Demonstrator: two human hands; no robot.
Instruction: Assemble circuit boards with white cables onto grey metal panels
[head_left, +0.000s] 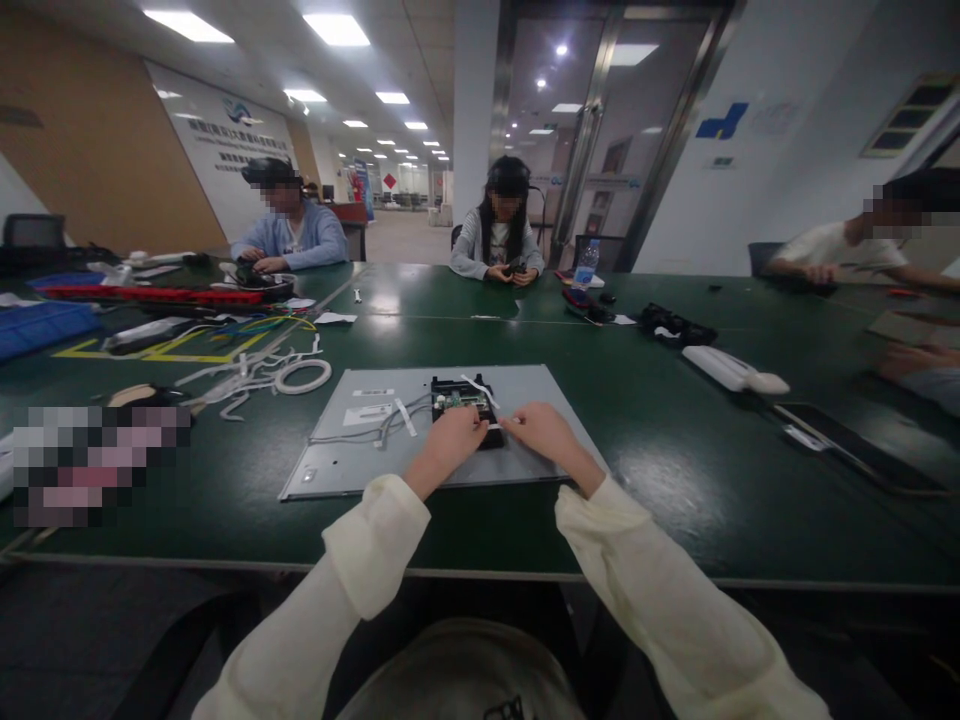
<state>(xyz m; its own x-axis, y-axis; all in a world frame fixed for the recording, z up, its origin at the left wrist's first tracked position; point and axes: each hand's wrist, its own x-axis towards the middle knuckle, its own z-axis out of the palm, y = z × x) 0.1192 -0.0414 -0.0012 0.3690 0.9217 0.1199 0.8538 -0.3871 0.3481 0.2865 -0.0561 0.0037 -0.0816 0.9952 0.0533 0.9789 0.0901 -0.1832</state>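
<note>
Left hand: fingers curled at box, grip unclear
Right hand: fingers bunched beside box, grip unclear
Panel: grey, flat on worktop
Box: black, board exposed, on panel
Cables: white, left of panel
Bottle: upright, far side

A gray panel is lying flat at 12 o'clock. On it, a black housing is sitting open — baring a green circuit board. A white strip is slanting across the housing's 1 o'clock corner; gray cables are trailing toward 9 o'clock.
</note>
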